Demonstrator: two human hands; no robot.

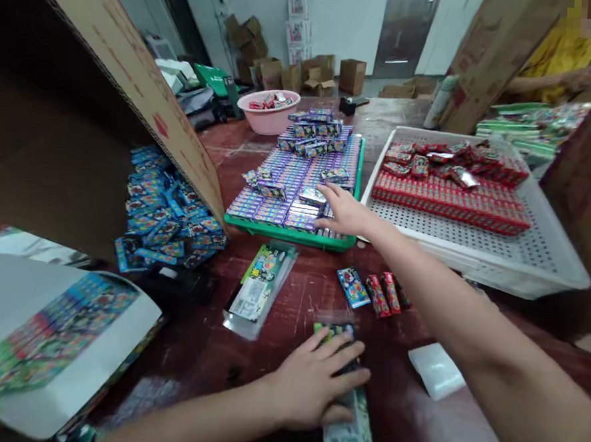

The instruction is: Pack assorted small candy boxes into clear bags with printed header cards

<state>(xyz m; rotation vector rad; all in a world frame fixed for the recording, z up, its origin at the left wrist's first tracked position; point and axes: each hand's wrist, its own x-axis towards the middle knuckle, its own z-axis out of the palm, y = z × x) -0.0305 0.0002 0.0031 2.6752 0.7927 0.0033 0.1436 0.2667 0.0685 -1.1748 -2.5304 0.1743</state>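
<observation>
My left hand point(318, 379) lies with fingers spread on a green-and-white printed packet in a clear sleeve point(349, 438), partly hiding it. My right hand point(343, 210) reaches over the front right of a green tray point(295, 233); its fingers are apart, close to the small purple boxes point(288, 170) packed in rows. Several loose boxes point(313, 132) are heaped at the tray's back. Between the hands lie a blue packet point(353, 287) and red packets point(385, 294), some hidden by my right forearm. A second sleeved packet point(262, 279) rests left of them.
To the right stands a white perforated crate point(554, 253) with red packets point(451, 200). A carton point(181, 127) on the left has blue packets point(166, 213) beside it. Behind are a pink basin point(268, 118) and a bottle point(440, 100). Another person's arm point(549, 83) shows at upper right.
</observation>
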